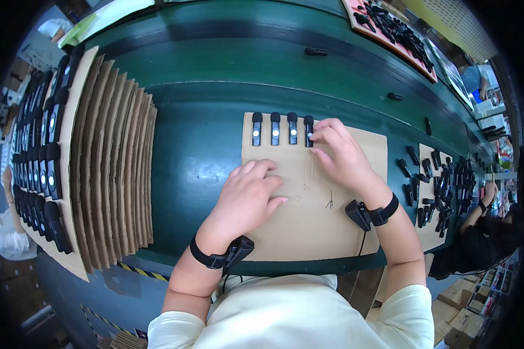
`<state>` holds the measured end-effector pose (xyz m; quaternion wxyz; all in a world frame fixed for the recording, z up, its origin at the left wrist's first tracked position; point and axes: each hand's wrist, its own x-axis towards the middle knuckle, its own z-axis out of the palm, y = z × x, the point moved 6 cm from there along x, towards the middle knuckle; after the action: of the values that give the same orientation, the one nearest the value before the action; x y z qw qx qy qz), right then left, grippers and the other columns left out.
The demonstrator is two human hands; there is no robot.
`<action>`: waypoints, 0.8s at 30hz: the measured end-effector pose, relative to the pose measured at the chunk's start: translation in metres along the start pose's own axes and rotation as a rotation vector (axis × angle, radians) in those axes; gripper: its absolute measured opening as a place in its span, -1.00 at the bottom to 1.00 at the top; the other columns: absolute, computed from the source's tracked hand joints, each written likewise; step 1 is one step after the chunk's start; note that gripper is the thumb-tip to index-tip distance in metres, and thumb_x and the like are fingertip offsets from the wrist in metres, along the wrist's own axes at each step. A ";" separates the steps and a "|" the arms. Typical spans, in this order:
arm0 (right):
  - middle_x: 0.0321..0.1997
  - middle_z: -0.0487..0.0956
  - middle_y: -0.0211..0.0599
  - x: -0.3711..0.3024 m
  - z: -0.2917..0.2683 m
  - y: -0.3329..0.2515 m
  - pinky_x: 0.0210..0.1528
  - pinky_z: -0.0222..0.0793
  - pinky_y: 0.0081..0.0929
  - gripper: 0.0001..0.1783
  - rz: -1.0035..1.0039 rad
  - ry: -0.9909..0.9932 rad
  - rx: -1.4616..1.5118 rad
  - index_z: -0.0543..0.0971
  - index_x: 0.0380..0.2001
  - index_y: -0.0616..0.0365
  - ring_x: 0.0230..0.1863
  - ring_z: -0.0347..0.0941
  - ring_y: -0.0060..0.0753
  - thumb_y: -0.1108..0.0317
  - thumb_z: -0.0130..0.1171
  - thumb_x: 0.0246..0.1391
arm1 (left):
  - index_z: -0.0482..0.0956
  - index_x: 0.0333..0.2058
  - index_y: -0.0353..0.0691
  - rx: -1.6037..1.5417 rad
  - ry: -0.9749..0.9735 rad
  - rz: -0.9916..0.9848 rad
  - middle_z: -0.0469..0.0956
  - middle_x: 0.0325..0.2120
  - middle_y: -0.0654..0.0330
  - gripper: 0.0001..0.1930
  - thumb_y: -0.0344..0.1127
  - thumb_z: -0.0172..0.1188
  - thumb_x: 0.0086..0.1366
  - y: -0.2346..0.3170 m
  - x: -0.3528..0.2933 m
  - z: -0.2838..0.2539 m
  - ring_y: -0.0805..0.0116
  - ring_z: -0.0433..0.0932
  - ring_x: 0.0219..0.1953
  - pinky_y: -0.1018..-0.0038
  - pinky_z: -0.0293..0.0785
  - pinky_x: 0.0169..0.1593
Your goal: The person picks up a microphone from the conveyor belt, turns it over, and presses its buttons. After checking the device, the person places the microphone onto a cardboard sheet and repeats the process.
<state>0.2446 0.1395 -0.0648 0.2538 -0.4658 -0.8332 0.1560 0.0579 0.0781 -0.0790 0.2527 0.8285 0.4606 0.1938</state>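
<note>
A flat cardboard sheet [308,215] lies on the green table in front of me. Along its far edge stands a row of small black microphones with foam tops, among them a leftmost one [257,129], a second [275,129] and a third [293,129]. At the right end of this row, my right hand [340,150] has its thumb and fingertips closed at the side of another microphone [308,131]. My left hand [250,189] is over the middle of the sheet, holding nothing, its fingers loosely bent and apart.
At the left rises a tall stack of cardboard sheets [113,168] with many microphones on top. Loose microphones lie on another cardboard piece [425,192] at the right. A red tray [355,14] piled with microphones is far right. Co-workers sit at both sides.
</note>
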 end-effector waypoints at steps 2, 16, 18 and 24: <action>-0.02 0.48 -0.14 -0.005 -0.009 0.006 -0.01 0.46 -0.32 -0.78 -0.001 0.022 0.027 0.51 -0.26 0.21 0.00 0.49 -0.07 0.59 0.25 -0.02 | 0.66 -0.17 -0.20 -0.015 -0.006 0.014 0.52 -0.01 0.09 -0.70 -0.25 0.37 0.12 0.005 0.001 -0.003 0.08 0.45 0.08 0.22 0.35 0.16; -0.04 0.50 -0.12 -0.018 -0.102 0.133 0.13 0.37 -0.25 -0.75 0.219 0.152 -0.189 0.52 -0.21 0.20 0.04 0.44 0.02 0.47 0.28 -0.01 | 0.61 -0.29 -0.31 -0.108 0.011 0.184 0.60 -0.31 0.02 -0.81 -0.34 0.32 0.17 0.023 0.105 -0.108 0.06 0.59 -0.21 0.33 0.51 -0.05; -0.04 0.50 -0.10 -0.016 -0.111 0.154 0.13 0.36 -0.24 -0.74 0.240 0.164 -0.226 0.52 -0.20 0.20 0.04 0.44 0.03 0.48 0.27 -0.01 | 0.61 -0.34 -0.32 -0.031 -0.024 0.067 0.60 -0.35 0.02 -0.84 -0.34 0.29 0.18 0.008 0.139 -0.112 0.08 0.59 -0.25 0.33 0.51 -0.09; 0.01 0.50 -0.11 0.003 -0.112 0.196 0.19 0.34 -0.21 -0.67 0.298 0.162 -0.360 0.53 -0.11 0.19 0.10 0.41 0.03 0.50 0.24 -0.01 | 0.61 -0.33 -0.29 0.512 -0.068 0.107 0.61 -0.36 0.03 -0.85 -0.33 0.25 0.18 -0.066 0.223 -0.111 0.03 0.58 -0.26 0.26 0.52 -0.14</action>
<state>0.4438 0.2467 -0.0690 0.2070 -0.6323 -0.7466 0.0028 0.0645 0.3265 -0.0105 0.0395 0.8947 0.4413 0.0560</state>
